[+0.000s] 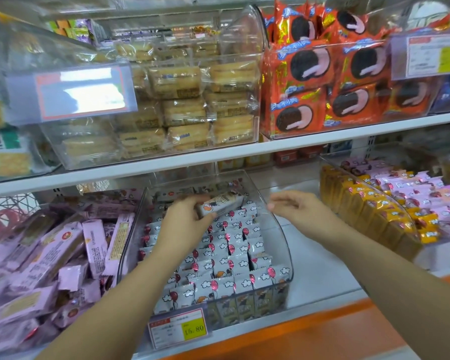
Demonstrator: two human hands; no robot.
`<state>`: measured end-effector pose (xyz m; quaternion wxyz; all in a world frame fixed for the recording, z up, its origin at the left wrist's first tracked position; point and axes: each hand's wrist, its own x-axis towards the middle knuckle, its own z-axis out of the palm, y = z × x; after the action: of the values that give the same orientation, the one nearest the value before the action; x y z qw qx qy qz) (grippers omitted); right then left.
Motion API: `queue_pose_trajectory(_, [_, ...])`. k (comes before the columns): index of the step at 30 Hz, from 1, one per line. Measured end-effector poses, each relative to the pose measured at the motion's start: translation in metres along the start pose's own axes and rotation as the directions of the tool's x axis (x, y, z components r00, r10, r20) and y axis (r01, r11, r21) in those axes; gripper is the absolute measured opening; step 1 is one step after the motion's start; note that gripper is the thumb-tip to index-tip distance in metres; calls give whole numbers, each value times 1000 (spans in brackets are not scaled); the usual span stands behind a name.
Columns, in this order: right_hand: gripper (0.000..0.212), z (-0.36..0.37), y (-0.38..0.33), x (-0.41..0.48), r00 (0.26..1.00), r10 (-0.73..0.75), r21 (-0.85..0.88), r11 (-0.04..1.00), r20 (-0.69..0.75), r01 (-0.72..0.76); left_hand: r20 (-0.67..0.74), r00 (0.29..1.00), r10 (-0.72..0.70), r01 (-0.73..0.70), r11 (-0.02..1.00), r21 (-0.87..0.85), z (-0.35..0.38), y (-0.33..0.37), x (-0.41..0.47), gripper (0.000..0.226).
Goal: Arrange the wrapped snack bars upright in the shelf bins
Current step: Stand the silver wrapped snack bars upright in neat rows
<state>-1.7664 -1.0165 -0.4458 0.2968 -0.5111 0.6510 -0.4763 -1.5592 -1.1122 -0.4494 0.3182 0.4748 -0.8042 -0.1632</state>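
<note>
I am looking down at a lower shop shelf, where my left hand point(185, 216) is gripping one white-wrapped snack bar point(220, 205) between thumb and curled fingers. The bar is lying nearly level, tilted a little up to the right, and it is hanging over the back half of the clear plastic bin point(283, 245) in the middle. Inside that bin, rows of matching white-wrapped bars point(234, 255) with red balloon and cloud prints are standing upright, packed side by side from the front wall to under the hand. My right hand point(299, 211) is holding nothing; its fingers are loosely spread and slightly bent, hovering at the top edge of the bin's right wall. I cannot tell whether the fingertips are touching the plastic. A price tag point(178, 327) with a yellow patch is sitting on the front of the bin. Just to the left, pink-wrapped bars point(63, 255) are lying jumbled in a neighbouring bin. To the right, yellow-wrapped snacks point(369, 211) are standing in a row along another clear bin. On the white shelf point(140, 165) above, clear-wrapped cracker packs point(182, 100) are filling one bin, and orange cookie packs point(322, 81) are filling the one beside it.
</note>
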Motion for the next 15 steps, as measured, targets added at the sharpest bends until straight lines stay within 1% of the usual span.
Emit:
queue_pose_trajectory(2, [29, 0, -8, -1, 993, -78, -13, 997, -86, 77, 1, 1000, 20, -19, 993, -117, -4, 4, -9, 35])
queue_pose_trajectory(3, [31, 0, -14, -2, 990, -99, -16, 995, -98, 98, 13, 999, 38, -35, 980, -195, -5, 9, -14, 33])
queue_pose_trajectory(5, [35, 0, -22, -5, 989, -124, -9, 992, -77, 123, 47, 991, 126, -105, 941, -320, -8, 19, -19, 31])
queue_pose_trajectory(6, [35, 0, -25, -7, 989, -139, -15, 990, -58, 139, 58, 981, 183, -152, 924, -351, -8, 23, -20, 34])
queue_pose_trajectory(8, [22, -4, -31, -10, 982, -187, -46, 981, -4, 186, 75, 960, 269, -223, 900, -375, -10, 31, -22, 40])
queue_pose_trajectory(9, [15, -7, -34, -12, 980, -198, -49, 979, 28, 199, 75, 955, 288, -238, 891, -387, -10, 34, -23, 42])
queue_pose_trajectory(10, [12, -9, -36, -14, 979, -194, -49, 979, 66, 198, 65, 953, 294, -243, 879, -409, -10, 36, -23, 42])
queue_pose_trajectory(12, [19, -16, -38, -18, 976, -165, -62, 983, 146, 175, 37, 957, 287, -234, 841, -487, -11, 42, -25, 39])
queue_pose_trajectory(15, [37, -22, -41, -24, 959, -114, -11, 993, 260, 121, -12, 958, 287, -234, 756, -611, -10, 57, -30, 40])
